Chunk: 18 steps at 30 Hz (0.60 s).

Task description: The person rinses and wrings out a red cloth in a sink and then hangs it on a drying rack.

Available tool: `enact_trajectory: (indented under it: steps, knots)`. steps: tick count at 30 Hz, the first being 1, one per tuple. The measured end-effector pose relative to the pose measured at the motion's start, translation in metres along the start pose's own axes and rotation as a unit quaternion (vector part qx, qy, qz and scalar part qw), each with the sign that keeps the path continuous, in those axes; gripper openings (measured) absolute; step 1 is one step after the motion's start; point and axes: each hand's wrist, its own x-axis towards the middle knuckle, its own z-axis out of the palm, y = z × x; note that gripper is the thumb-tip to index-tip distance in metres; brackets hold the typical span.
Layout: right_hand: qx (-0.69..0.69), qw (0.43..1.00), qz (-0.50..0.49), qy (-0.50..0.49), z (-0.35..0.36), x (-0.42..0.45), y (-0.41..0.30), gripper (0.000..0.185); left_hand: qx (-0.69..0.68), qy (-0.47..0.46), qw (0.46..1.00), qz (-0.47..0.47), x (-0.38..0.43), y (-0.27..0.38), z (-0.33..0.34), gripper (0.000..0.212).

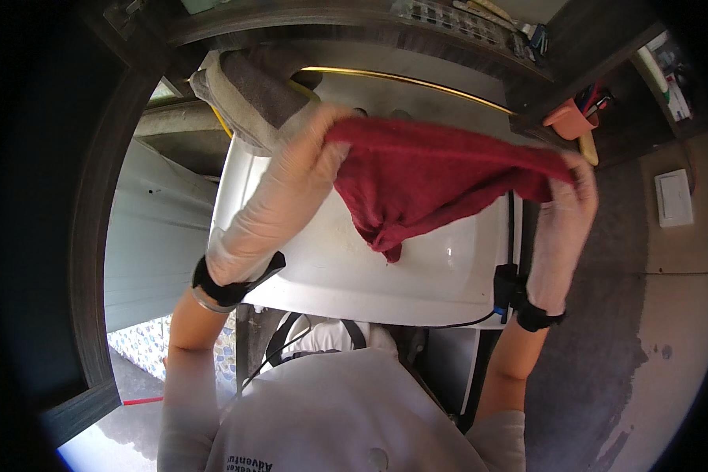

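A dark red cloth (413,171) is stretched above a white sink (324,268), its bunched lower part hanging to a point. My left hand (324,144), in a thin translucent glove, grips one upper corner. At the other upper corner, my right hand (572,180), gloved the same way, has its fingers closed around the edge. The cloth looks slightly blurred. Black bands circle both wrists. Just beyond my left hand, a grey and beige cloth (259,94) drapes over the sink's far left corner.
A gold-coloured bar (413,88) runs behind the sink, below a dark shelf (472,35) with brushes and small items. To the right, an orange cup (573,121) holds several tools. A white switch plate (674,197) is on the right wall. A dark frame (91,236) borders the left.
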Motion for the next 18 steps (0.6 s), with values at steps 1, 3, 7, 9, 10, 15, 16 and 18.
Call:
enact_trajectory:
  steps: [1,3,7,9,10,15,16,18]
  knots:
    - [0.025,0.997,-0.061,-0.039,0.002,0.008,-0.012,0.017,-0.035,0.018,0.999,0.005,0.007,0.009,-0.006,0.020]
    - [0.046,0.990,-0.125,-0.046,0.007,0.020,-0.038,0.020,-0.069,0.037,0.997,0.009,0.017,0.035,-0.018,0.019]
    - [-0.022,0.979,-0.199,-0.038,-0.004,0.030,-0.086,0.030,-0.070,0.087,0.991,0.073,0.029,0.059,-0.023,0.033]
    - [-0.029,0.974,-0.219,0.043,-0.009,0.030,-0.098,0.030,-0.091,0.164,0.978,0.097,0.030,0.065,-0.026,0.035]
    - [-0.033,0.976,-0.214,0.024,-0.011,0.026,-0.100,0.030,-0.076,0.093,0.989,0.085,0.030,0.078,-0.031,0.036]
    - [0.001,0.994,-0.062,-0.088,-0.014,0.005,-0.037,0.030,-0.127,-0.053,0.989,-0.052,-0.003,0.031,-0.008,0.032]
    - [0.039,0.990,-0.012,-0.133,-0.011,0.002,-0.010,0.027,-0.145,-0.088,0.979,-0.116,-0.018,0.000,0.001,0.033]
    - [0.002,0.982,0.153,-0.107,-0.008,-0.017,0.050,0.023,-0.171,-0.164,0.941,-0.242,-0.043,-0.062,0.028,0.035]
